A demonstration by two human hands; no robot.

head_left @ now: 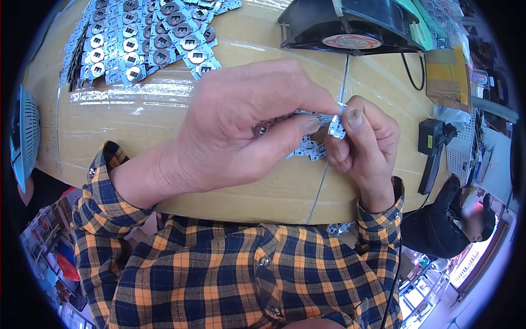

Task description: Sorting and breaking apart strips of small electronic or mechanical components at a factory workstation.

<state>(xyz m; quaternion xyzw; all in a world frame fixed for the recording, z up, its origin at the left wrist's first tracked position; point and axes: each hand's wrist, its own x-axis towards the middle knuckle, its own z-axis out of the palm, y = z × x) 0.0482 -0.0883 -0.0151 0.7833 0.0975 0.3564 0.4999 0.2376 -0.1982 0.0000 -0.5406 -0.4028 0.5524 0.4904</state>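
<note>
My left hand (235, 123) and my right hand (364, 145) meet over the wooden table (137, 115), both pinching a strip of small silvery metal pieces (309, 147). My left thumb and forefinger close on the strip's upper end. My right thumb presses one small metal piece (336, 130) at the strip's right end. A thin grey wire (344, 77) runs from the fan down between my hands and on past the table edge. Much of the strip is hidden under my left palm.
A large pile of linked metal pieces (148, 38) covers the table's far left. A black fan (350, 24) stands at the far middle, cardboard (446, 74) and a black adapter (430, 137) to the right. Another person (455, 225) sits low right. A blue basket (22, 137) hangs left.
</note>
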